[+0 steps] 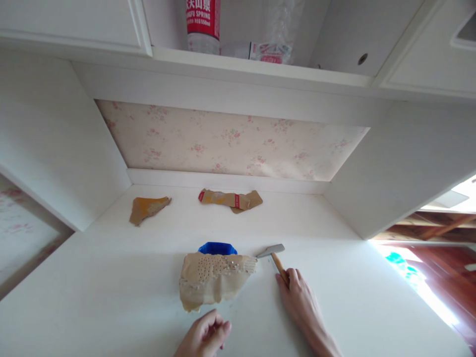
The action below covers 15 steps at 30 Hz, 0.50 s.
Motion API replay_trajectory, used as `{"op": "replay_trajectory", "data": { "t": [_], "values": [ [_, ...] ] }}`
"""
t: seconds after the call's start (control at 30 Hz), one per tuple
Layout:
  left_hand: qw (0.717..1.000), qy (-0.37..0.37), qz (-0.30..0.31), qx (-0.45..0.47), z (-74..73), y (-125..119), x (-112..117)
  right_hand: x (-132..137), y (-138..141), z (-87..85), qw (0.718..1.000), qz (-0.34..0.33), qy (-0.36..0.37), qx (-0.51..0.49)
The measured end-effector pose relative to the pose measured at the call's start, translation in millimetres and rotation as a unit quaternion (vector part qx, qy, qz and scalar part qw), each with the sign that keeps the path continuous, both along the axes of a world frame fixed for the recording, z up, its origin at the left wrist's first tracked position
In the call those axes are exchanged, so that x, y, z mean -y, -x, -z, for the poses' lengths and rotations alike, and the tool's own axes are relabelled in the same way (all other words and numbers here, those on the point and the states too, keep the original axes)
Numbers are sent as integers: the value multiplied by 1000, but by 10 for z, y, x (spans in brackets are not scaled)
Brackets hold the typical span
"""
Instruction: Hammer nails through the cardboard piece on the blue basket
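Note:
My right hand [299, 292] is wrapped round the wooden handle of a small hammer [275, 250], whose grey metal head lies beside the right edge of a torn piece of cardboard [208, 287]. Rows of small holes mark that cardboard, and several thin nail-like pins show along its right end. Under its far edge a blue object [217, 248], perhaps a shallow box, sticks out. Just in front of the cardboard, my left hand [205, 334] is closed with curled fingers; whatever is in it, if anything, is hidden.
Two more torn cardboard scraps lie farther back on the white desk [122, 277]: one at the left [148, 209], one near the middle [230, 199]. White side panels [390, 163] flank the desk. Overhead, a shelf [260, 67] bears a red-labelled bottle [203, 25].

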<state>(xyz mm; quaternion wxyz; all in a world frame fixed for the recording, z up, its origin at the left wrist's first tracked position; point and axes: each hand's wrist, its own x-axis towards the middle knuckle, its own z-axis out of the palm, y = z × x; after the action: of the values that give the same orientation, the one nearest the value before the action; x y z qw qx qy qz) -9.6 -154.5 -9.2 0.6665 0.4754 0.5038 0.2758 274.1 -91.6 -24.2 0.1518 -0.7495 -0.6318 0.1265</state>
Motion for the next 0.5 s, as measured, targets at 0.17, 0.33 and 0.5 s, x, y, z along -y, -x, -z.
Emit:
{"op": "replay_trajectory", "data": {
  "t": [0.17, 0.33, 0.5],
  "values": [
    [981, 104, -42, 156, -15, -136, -55, -10, -31, 39, 999, 8, -31, -24],
    [940, 194, -161, 228, -93, -318, -178, 87, 17, -51, 996, 21, -79, -40],
    [937, 221, -187, 195, -108, -373, -301, 269, 247, -143, 977, 40, -146, -149]
  ]
}}
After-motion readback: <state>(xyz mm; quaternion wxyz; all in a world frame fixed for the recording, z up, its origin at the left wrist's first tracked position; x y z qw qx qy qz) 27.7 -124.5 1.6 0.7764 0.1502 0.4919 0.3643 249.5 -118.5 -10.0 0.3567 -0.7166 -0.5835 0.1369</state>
